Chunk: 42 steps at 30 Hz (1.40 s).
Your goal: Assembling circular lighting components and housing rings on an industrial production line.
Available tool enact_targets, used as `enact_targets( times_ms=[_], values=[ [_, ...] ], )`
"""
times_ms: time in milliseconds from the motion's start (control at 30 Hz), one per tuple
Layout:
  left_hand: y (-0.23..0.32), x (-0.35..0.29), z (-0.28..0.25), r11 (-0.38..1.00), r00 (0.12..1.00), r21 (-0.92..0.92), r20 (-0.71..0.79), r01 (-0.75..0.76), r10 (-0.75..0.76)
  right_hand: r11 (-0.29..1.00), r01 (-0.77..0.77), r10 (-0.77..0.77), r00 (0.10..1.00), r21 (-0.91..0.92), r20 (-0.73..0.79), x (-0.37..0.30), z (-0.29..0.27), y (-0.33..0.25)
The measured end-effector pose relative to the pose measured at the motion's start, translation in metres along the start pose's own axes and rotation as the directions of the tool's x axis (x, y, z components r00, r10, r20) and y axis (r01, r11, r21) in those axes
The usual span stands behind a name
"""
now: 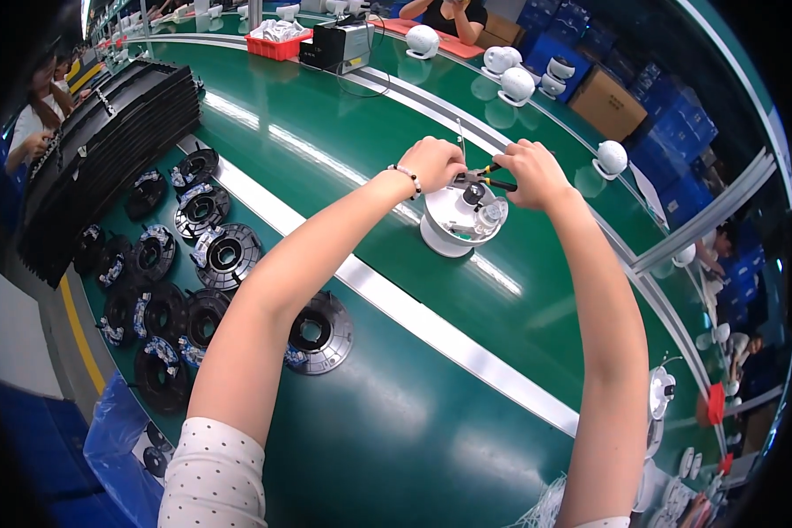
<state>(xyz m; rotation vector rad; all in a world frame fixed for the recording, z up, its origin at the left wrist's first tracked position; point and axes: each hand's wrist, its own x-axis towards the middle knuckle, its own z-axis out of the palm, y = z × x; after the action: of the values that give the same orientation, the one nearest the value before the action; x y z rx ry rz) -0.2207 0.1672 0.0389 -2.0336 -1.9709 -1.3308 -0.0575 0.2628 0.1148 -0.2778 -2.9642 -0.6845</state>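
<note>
A white round housing [449, 236] stands on the green conveyor belt, with a black part [473, 194] and a clear plastic piece [489, 216] in its open top. Over its far rim my right hand [535, 174] is closed around pliers [500, 183] with black and yellow handles. The jaws point left, toward the fingers of my left hand [433, 165], which are pinched together above the housing. A thin pale strand [459, 134] rises just behind those fingertips. What the left fingers pinch is hidden.
Several black round bases [229, 255] with blue-white parts lie at left beside stacked black trays [114, 132]. A metal rail [396, 304] borders the belt. Another white housing [660, 392] sits at right, near pale strips [546, 506]. Across the belt, a person [453, 18] works near white rounded units [422, 40].
</note>
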Motion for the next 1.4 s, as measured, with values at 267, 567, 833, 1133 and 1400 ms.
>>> enact_targets(
  times_ms=[267,567,833,1133,1400],
  values=[
    [0.008,0.007,0.007,1.000,0.999,-0.020,0.025,0.024,-0.024,0.999,0.012,-0.014,0.999,0.046,0.038,-0.015,-0.007,0.011],
    [0.021,0.008,0.020,1.000,0.999,-0.005,0.043,-0.019,0.020,1.000,-0.009,0.008,0.999,0.028,0.038,-0.031,-0.002,0.014],
    [0.042,0.007,0.025,0.999,1.000,-0.026,-0.005,-0.019,0.019,0.982,-0.172,0.168,0.984,0.076,0.054,-0.070,-0.006,0.014],
    [0.124,-0.012,0.004,0.800,0.983,-0.596,-0.090,0.075,-0.159,0.509,-0.211,0.827,0.388,0.835,-0.406,-0.155,-0.047,-0.005],
    [0.291,-0.147,0.102,0.429,0.901,-0.835,0.422,0.345,0.097,0.064,0.471,0.934,0.282,0.880,-0.219,-0.270,-0.127,-0.140]
  ],
)
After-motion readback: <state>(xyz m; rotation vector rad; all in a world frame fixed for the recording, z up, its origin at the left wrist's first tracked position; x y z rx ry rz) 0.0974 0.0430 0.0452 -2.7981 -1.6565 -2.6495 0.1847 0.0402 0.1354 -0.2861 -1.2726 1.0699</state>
